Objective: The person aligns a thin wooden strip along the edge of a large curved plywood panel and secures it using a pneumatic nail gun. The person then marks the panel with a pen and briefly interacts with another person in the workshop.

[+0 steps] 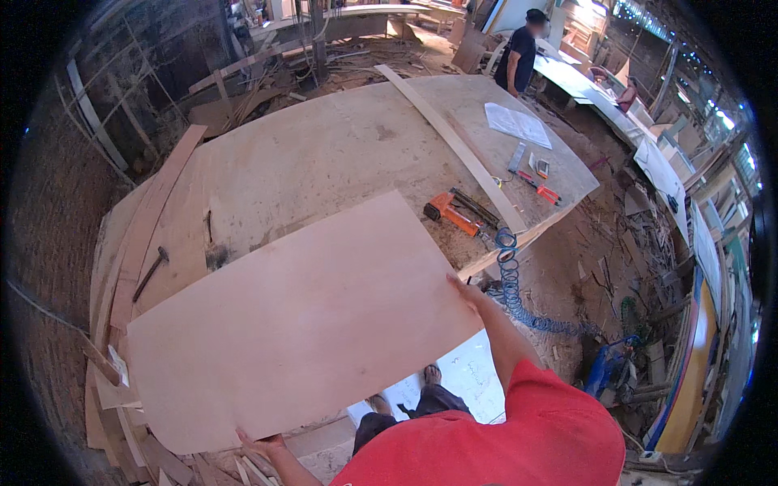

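A large reddish plywood sheet [300, 324] is in both my hands, tilted over the near edge of the big wooden worktable [324, 154]. My left hand [263, 444] grips its near lower edge, with part of the fingers hidden beneath the sheet. At the right edge, my right hand [466, 293] is closed on the panel near its far right corner. Just beyond that corner lies an orange nail gun [455, 214], joined to a blue coiled air hose [509, 271]. A hammer [151, 274] rests on the table past the sheet's left end.
A long wooden strip [450, 138] crosses the table. Paper [519, 124], red-handled pliers [541, 188] and a small tape measure [542, 168] lie at the right. Another person [520, 55] stands beyond the far right corner. Wood scraps [628, 243] litter the floor.
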Motion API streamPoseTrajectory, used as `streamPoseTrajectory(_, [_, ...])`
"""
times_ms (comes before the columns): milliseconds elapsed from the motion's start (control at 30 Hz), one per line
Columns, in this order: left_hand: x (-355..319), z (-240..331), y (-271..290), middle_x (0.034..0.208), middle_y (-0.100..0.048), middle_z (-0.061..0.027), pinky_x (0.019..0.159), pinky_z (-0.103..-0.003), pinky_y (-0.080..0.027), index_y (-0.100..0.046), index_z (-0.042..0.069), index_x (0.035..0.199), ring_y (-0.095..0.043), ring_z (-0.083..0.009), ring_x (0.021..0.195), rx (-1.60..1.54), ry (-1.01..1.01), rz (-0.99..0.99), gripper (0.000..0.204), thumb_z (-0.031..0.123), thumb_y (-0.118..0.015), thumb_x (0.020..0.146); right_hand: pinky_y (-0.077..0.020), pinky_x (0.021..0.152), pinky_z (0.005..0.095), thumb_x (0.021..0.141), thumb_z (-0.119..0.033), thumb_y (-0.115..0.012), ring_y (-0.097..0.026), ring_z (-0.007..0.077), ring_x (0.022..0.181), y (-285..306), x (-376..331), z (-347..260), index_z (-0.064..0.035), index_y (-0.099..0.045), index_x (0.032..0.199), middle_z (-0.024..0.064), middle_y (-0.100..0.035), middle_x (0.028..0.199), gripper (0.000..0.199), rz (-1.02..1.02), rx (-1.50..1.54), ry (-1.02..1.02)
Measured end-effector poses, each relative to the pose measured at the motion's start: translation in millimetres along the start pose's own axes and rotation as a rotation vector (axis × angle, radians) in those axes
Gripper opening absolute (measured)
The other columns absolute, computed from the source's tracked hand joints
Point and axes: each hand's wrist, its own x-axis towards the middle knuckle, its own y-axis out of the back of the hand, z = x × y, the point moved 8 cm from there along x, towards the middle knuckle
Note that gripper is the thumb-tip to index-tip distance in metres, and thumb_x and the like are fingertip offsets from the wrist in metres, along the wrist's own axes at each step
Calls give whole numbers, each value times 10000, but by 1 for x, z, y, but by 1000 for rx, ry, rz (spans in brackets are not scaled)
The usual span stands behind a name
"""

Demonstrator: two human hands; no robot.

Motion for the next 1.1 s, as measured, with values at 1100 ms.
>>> streamPoseTrajectory(1100, [-232, -143, -29, 1315, -617, -159, 1063, -482, -458, -538, 28, 1375, -598, -317, 1202, 462, 661, -598, 779, 604, -614, 857, -275, 1212, 405, 1073, -517, -401, -379, 281, 1438, 135, -600, 539, -36, -303, 1578, 145, -382, 1590, 704, 530, 673, 90])
